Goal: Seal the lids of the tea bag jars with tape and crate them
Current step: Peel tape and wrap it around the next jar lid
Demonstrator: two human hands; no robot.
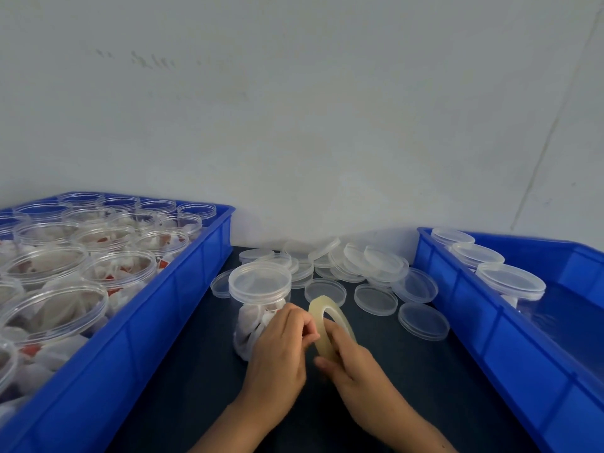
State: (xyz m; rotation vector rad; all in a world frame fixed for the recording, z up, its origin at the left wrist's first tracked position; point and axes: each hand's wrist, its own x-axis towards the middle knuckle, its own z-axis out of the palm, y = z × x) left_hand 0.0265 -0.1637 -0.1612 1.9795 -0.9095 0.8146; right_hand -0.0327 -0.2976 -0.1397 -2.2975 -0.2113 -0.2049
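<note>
Two blue crates, one each side of a dark table (pixel 408 387).

Left crate (pixel 157 308): packed with open clear jars (pixel 121 273), no lids on, white tea bags with red tags inside. Roughly fifteen jar mouths countable, more cut off at the frame edge, so exact total unclear.

Right crate (pixel 490 341): three lidded jars (pixel 510 282) in a row along its near wall, rest of the floor bare blue. Tape on those lids not discernible.

Between the crates, toward the wall: loose pile of clear lids (pixel 376 299), overlapping, about twenty, exact count not possible. Some flat, some tilted on others.

One lidded jar (pixel 260 289) upright on the table in front of the pile, tea bags inside, lid on. Sits just behind the left hand, partly hidden by it.

One tape roll (pixel 330 325), clear/yellowish, narrow, held on edge just right of that jar.

Left hand (pixel 277 358): fingers curled, thumb and fingertips pinching at the roll's edge, apparently on the tape end; the end itself too fine to see.

Right hand (pixel 353 364): fingers wrapped round the lower part of the roll, gripping it.

No readable writing or brand anywhere; red tags too small to read.
</note>
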